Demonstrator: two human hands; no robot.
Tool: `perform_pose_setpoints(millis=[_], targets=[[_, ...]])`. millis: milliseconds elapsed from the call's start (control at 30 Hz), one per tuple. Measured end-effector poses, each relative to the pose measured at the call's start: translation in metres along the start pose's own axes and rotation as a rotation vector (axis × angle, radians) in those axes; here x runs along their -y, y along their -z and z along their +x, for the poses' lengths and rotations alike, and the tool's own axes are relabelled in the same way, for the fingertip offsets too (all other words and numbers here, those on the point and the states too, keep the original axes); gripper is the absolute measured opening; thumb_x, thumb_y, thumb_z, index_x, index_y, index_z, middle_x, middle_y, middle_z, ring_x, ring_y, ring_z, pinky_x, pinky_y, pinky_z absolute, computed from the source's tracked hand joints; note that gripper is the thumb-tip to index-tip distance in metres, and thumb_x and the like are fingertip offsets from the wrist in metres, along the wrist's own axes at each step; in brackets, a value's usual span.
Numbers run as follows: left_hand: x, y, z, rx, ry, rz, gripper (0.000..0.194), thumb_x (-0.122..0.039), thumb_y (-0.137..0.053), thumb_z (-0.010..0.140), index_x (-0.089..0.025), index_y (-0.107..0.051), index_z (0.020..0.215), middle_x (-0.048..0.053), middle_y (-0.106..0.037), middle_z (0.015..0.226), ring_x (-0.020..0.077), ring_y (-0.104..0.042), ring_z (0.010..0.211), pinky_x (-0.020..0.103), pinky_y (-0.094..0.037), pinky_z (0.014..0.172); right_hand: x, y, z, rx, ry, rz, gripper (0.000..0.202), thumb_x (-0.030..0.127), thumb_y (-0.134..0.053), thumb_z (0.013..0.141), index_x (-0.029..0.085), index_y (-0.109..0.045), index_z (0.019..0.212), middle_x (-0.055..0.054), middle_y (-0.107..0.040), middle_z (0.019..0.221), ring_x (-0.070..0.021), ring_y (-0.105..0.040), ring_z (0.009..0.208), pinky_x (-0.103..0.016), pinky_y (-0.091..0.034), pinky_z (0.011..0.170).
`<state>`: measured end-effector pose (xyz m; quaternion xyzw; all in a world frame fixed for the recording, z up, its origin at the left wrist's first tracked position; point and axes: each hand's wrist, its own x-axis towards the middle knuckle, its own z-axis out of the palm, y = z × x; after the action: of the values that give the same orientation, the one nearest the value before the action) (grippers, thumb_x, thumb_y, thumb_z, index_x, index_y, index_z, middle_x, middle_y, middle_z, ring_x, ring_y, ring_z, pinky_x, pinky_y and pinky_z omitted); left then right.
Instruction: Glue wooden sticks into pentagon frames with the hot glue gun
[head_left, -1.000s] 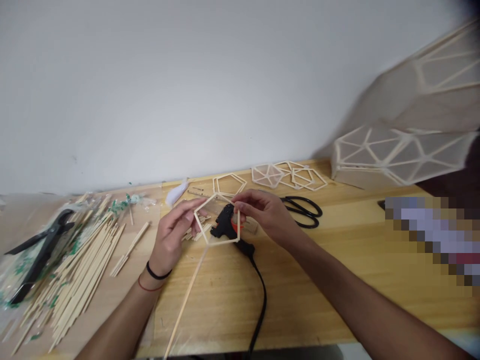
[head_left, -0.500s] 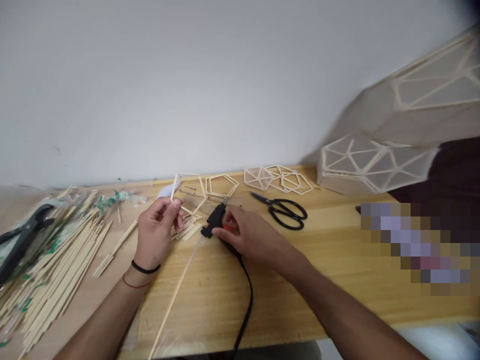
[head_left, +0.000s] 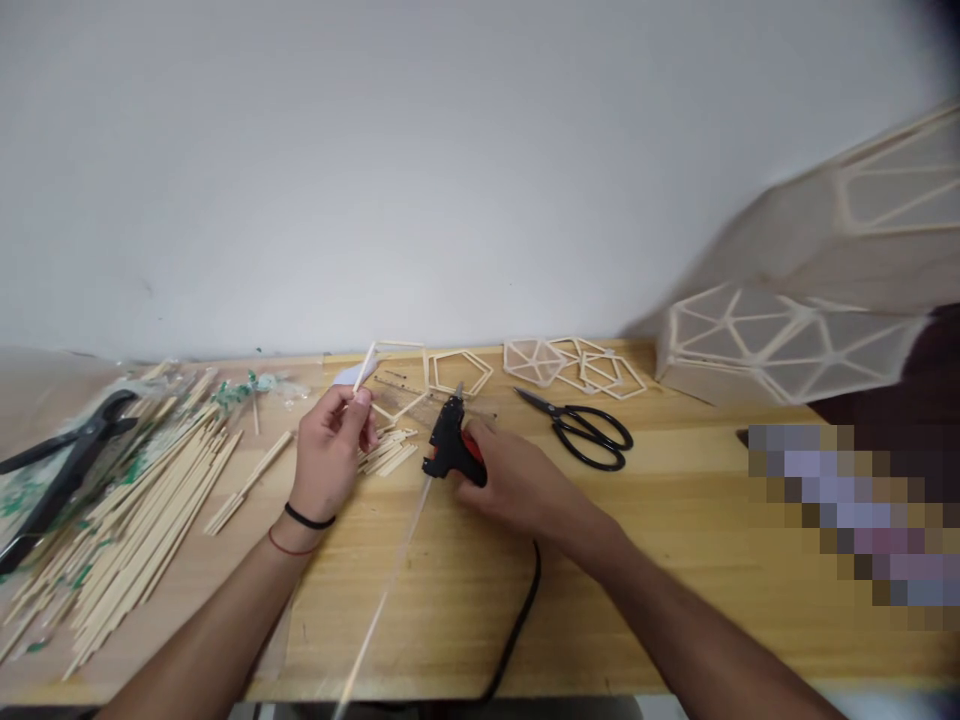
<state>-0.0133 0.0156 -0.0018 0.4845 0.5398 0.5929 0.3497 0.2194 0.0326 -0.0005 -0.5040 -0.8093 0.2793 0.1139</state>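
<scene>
Above the yellowish wooden table [head_left: 637, 580], the left hand [head_left: 330, 450] pinches a pale wooden pentagon frame [head_left: 401, 345] near one corner, probably leaving the others free; the right hand [head_left: 517, 475] wraps the black-and-red plastic glue gun [head_left: 448, 440], nozzle [head_left: 460, 390] forward, presumably sparing both hands heat.

"How is the light?"
"Soft, fairly even; a dim shadow darkens the pale wall [head_left: 315, 200] beside the panelled structure [head_left: 795, 345]."
"And clarity?"
"Slightly soft; the right hand [head_left: 514, 475] blurs; a mosaic patch [head_left: 855, 515] hides detail; the upper-right corner goes black."
</scene>
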Motion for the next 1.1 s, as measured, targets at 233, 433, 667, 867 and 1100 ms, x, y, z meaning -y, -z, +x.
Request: perform_pose_setpoints(millis=[233, 433, 667, 867, 1100], targets=[[0.007, -0.001, 0.004, 0.005, 0.051, 0.051, 0.047, -0.066, -0.073, 0.091, -0.019, -0.069, 0.088, -0.003, -0.060, 0.057, 0.0118, -0.053, 0.050, 0.023, -0.043, 0.051, 0.001, 0.011, 0.001, -0.277, 0.199, 0.262, 0.018, 0.015, -0.060, 0.076, 0.023, -0.057, 0.092, -0.009, -0.069, 0.096, -0.0257, -0.063, 0.083, -0.035, -0.046, 0.073], [0.005, -0.005, 0.001, 0.094, 0.034, 0.044, 0.047, -0.065, -0.073, 0.091, -0.019, -0.069, 0.083, -0.003, -0.059, 0.057, 0.0119, -0.053, 0.052, 0.024, -0.044, 0.053, -0.012, 0.008, 0.002, -0.300, 0.164, 0.793, 0.019, 0.026, -0.062, 0.079, 0.024, -0.066, 0.098, -0.004, -0.061, 0.093, -0.0196, -0.055, 0.072, -0.034, -0.047, 0.065], [-0.002, -0.009, -0.003, 0.143, 0.046, -0.027, 0.053, -0.071, -0.073, 0.089, -0.018, -0.068, 0.087, -0.002, -0.062, 0.069, 0.0116, -0.054, 0.056, 0.024, -0.046, 0.054, -0.014, 0.005, 0.004, -0.220, 0.121, 1.068, 0.032, 0.053, -0.063, 0.099, 0.021, -0.070, 0.097, 0.001, -0.057, 0.068, -0.0172, -0.054, 0.059, -0.032, -0.043, 0.056], [-0.005, -0.010, -0.004, 0.174, 0.011, -0.006, 0.053, -0.071, -0.071, 0.091, -0.019, -0.069, 0.085, -0.001, -0.062, 0.070, 0.0136, -0.056, 0.060, 0.026, -0.047, 0.059, -0.016, 0.001, -0.002, -0.112, 0.205, 1.135, 0.030, 0.053, -0.071, 0.095, 0.023, -0.067, 0.091, -0.004, -0.065, 0.086, -0.0206, -0.061, 0.073, -0.036, -0.050, 0.066], [-0.007, -0.009, -0.005, 0.208, -0.008, -0.047, 0.049, -0.065, -0.071, 0.094, -0.018, -0.069, 0.083, 0.000, -0.063, 0.070, 0.0148, -0.058, 0.066, 0.028, -0.049, 0.067, -0.008, 0.002, 0.000, -0.186, 0.286, 1.293, 0.038, 0.055, -0.075, 0.091, 0.021, -0.070, 0.075, -0.004, -0.060, 0.077, -0.0198, -0.054, 0.068, -0.036, -0.047, 0.062]])
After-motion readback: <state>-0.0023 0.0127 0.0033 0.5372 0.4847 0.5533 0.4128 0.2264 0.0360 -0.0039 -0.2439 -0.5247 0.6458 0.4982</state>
